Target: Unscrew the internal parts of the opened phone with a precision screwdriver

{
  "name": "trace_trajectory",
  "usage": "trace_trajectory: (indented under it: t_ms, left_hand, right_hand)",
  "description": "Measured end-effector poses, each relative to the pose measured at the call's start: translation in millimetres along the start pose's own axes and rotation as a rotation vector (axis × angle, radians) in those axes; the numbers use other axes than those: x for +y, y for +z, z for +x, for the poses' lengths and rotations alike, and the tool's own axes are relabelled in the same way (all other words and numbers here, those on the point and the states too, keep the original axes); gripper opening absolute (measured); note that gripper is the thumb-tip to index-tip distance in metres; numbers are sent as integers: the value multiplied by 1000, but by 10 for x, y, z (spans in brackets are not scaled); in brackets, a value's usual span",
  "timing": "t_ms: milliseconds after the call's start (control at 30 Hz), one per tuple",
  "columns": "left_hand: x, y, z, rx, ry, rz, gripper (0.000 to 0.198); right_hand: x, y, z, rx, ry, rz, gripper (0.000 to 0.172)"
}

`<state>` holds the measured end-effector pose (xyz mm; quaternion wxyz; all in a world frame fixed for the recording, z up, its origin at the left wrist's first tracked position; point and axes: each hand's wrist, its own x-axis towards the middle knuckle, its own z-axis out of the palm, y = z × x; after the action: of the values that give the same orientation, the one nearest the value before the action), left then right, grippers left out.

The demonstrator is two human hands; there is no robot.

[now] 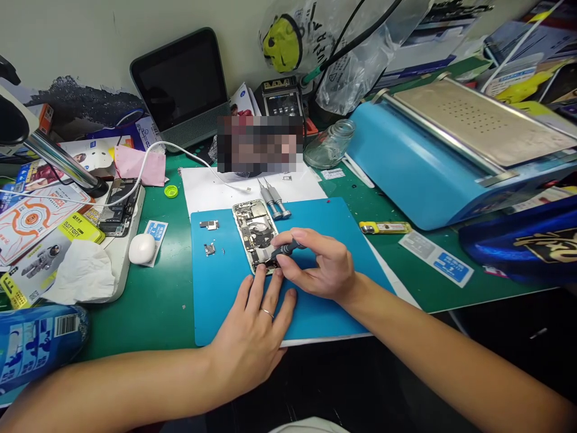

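Note:
An opened phone housing [255,225] with bare inner parts lies on a blue mat [225,300]. Over its lower right edge, my right hand [322,261] pinches a dark precision screwdriver [288,248], whose tip points into the phone's lower part. My left hand [259,319] lies with fingers spread, fingertips at the phone's bottom edge. Left of the phone are a small metal-shielded part [209,225], another small part [210,248] and tiny bits that look like screws. Just beyond the phone's upper right rest two grey screwdrivers [276,204].
A blue machine with a metal plate [406,162] fills the right side. A yellow cutter [385,227] lies before it. At left are another opened phone [119,210], a white earbud case [142,248] and a crumpled tissue [85,273]. A glass jar [331,144] lies tipped behind.

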<state>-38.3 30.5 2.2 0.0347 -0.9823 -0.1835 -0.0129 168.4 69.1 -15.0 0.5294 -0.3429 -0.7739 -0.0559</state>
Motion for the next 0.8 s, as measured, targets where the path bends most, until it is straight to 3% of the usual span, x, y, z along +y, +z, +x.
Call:
trace_trajectory:
  t_ms: [800]
  left_hand:
    - [-4, 7, -2, -18, 0, -3, 90]
  right_hand:
    - [-2, 6, -2, 14, 13, 14, 72]
